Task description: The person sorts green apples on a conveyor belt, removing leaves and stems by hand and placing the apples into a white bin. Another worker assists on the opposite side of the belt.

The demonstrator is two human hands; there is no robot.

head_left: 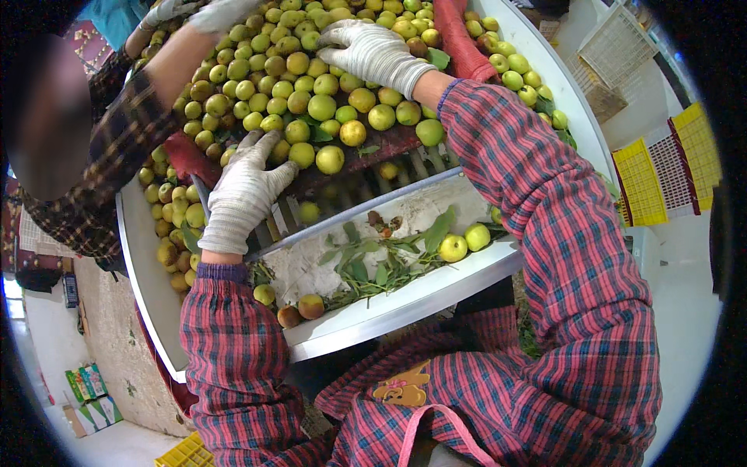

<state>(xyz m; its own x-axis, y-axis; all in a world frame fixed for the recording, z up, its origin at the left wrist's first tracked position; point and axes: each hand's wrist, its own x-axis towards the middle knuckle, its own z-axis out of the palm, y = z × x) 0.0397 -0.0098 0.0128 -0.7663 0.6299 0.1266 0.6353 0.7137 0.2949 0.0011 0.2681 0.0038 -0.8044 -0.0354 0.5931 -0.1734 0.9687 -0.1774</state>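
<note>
Trough walls (405, 302) are containing the heaped fruit (321, 107), apparently preventing roll-off, while a grey bar (358, 212) is separating most of it from leaves (359, 269). Both gloved hands are lying open over the fruit: left hand (247, 185) at the near edge, right hand (373, 56) farther in.

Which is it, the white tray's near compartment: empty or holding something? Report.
Not empty: in the near compartment, green leaves lie scattered, and a few fruits sit toward both ends.
</note>
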